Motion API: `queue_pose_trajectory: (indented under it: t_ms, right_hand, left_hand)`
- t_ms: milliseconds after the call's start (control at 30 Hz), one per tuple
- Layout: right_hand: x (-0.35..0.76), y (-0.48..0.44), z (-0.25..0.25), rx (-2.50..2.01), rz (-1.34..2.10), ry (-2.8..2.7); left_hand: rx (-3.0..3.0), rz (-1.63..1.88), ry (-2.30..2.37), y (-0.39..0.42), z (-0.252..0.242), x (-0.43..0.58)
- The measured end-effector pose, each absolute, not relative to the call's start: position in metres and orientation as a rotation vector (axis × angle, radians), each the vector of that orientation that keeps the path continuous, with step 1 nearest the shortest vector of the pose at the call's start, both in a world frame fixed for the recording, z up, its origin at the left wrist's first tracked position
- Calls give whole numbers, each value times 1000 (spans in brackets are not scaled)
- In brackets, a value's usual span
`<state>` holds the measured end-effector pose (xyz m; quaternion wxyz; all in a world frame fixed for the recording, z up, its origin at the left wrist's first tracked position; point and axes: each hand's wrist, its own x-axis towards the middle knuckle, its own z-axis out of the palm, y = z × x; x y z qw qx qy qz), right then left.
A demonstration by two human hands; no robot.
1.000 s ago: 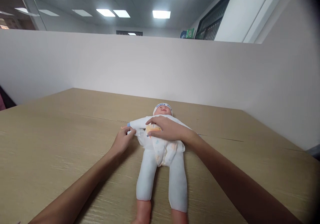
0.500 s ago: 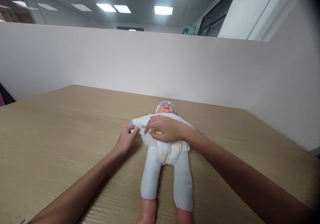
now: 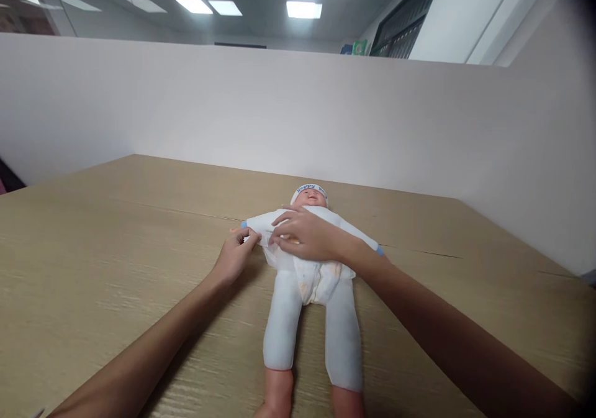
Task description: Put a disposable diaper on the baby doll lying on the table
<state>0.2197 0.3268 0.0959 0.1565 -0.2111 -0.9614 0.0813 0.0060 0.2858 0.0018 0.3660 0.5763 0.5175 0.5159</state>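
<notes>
A baby doll (image 3: 282, 331) in white clothes and a lettered headband lies on its back, head away from me. Round its hips sits a white diaper (image 3: 316, 281) with pale orange prints. My left hand (image 3: 236, 253), beside the doll's waist, pinches the diaper's thin side tab and holds it out to the left. Across the doll's belly lies my right hand (image 3: 311, 235), palm down with the fingers apart, resting over the diaper's front. It hides most of the diaper's upper edge.
The doll lies on a wide wood-grain table (image 3: 116, 250) with a seam across it. A white partition wall (image 3: 233, 107) stands along the far edge. Ceiling lights and a dark-framed window (image 3: 405, 17) show beyond it.
My right hand's fingers have spread a little and its upper fingers have lifted. My left hand stays pinched on the side tab. The view has tilted slightly downward.
</notes>
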Motion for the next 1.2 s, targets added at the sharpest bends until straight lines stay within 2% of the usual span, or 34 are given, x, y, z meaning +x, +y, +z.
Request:
queue_pose_trajectory:
  t_ms: [167, 300, 567, 800, 1000, 1200]
  right_hand:
    - [239, 307, 104, -804, 249, -2400]
    - [245, 301, 92, -1072, 299, -2285]
    - [250, 313, 78, -1108, 745, -2157]
    - [254, 313, 79, -1155, 604, -2284]
    - [261, 316, 79, -1160, 684, -2281]
    - [262, 316, 78, -1177, 583, -2191]
  left_hand:
    - [1471, 1307, 1297, 285, 7, 12]
    - [1424, 1289, 1183, 286, 15, 27]
    - [1470, 1271, 985, 294, 22, 69]
    - [1430, 1329, 858, 292, 5, 64]
    - [1500, 1261, 1014, 294, -8, 49]
    - [1575, 1208, 1025, 303, -22, 38]
